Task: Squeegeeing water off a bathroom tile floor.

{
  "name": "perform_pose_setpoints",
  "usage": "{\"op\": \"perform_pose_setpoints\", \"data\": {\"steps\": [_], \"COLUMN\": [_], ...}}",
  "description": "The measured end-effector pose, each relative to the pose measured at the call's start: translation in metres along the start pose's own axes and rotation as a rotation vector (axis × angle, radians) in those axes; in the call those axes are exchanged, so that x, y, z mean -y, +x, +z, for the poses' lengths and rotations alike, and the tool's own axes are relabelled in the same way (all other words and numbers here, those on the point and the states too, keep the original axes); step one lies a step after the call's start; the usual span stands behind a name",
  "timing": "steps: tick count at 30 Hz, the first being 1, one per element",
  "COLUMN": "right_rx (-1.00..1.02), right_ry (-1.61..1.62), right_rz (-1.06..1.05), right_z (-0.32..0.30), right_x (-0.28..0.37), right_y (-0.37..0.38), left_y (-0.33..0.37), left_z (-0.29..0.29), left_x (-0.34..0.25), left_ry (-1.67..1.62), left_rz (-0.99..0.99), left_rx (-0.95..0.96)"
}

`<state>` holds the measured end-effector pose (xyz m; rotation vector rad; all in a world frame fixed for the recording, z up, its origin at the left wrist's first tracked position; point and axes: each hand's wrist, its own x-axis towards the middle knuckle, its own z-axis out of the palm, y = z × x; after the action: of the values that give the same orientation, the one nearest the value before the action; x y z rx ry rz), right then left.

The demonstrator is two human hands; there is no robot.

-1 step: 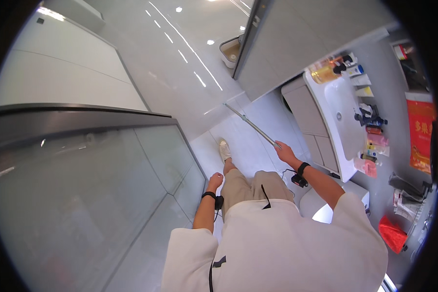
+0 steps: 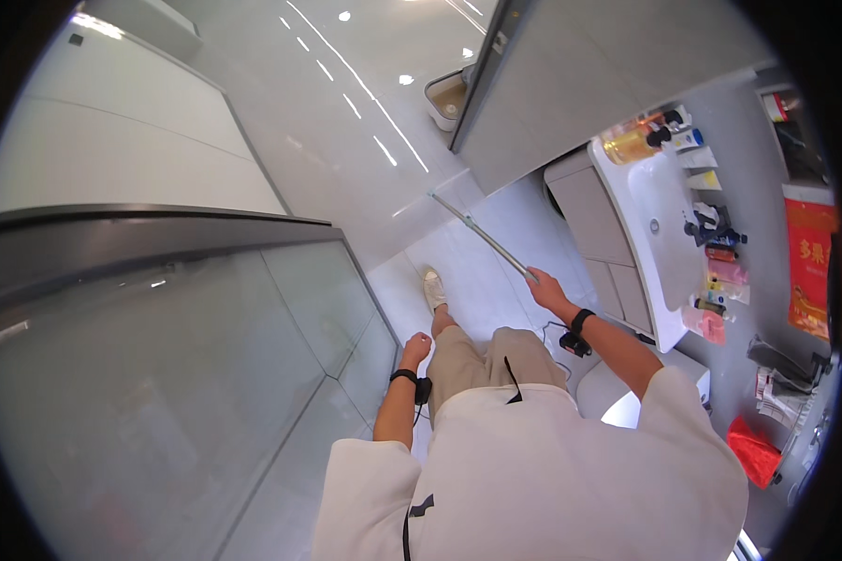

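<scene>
Pole [image 2: 498, 247] is slanting forward, the right hand [image 2: 549, 292] clamping its near end, likely for reach; the left hand [image 2: 416, 350] is hanging fisted.

A head-worn fisheye looks down toward the floor [image 2: 524, 224].

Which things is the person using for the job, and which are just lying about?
In use:
- long thin pole, gripped in the right hand

Just lying about:
- amber bottle by the sink
- pink container
- red packet
</scene>
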<state>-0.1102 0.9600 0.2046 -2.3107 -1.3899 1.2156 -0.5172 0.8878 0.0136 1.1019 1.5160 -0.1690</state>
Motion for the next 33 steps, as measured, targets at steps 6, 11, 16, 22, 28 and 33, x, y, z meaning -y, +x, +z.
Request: {"op": "perform_pose_setpoints", "data": {"steps": [6, 11, 16, 22, 28, 33], "right_rx": [0.043, 0.146, 0.241, 0.149, -0.034, -0.066], "right_ry": [-0.005, -0.090, -0.078, -0.044, 0.031, 0.032], "right_rz": [0.037, 0.242, 0.350, 0.396, 0.380, 0.405], "right_z": [0.018, 0.025, 0.005, -0.007, -0.016, -0.024], "right_x": [0.057, 0.039, -0.035, -0.103, -0.186, -0.247], "right_y": [0.118, 0.113, 0.024, -0.079, -0.169, -0.244], "left_y": [0.018, 0.012, 0.001, -0.027, -0.054, -0.075], "left_z": [-0.047, -0.075, -0.086, -0.073, -0.053, -0.033], "left_x": [-0.031, -0.058, -0.072, -0.112, -0.139, -0.166], "left_ry": [0.069, -0.052, 0.063, 0.153, 0.314, 0.326], "left_rz": [0.119, -0.030, 0.001, 0.012, 0.130, 0.205], "left_rx": [-0.162, -0.061, -0.039, -0.049, -0.014, -0.016]}}
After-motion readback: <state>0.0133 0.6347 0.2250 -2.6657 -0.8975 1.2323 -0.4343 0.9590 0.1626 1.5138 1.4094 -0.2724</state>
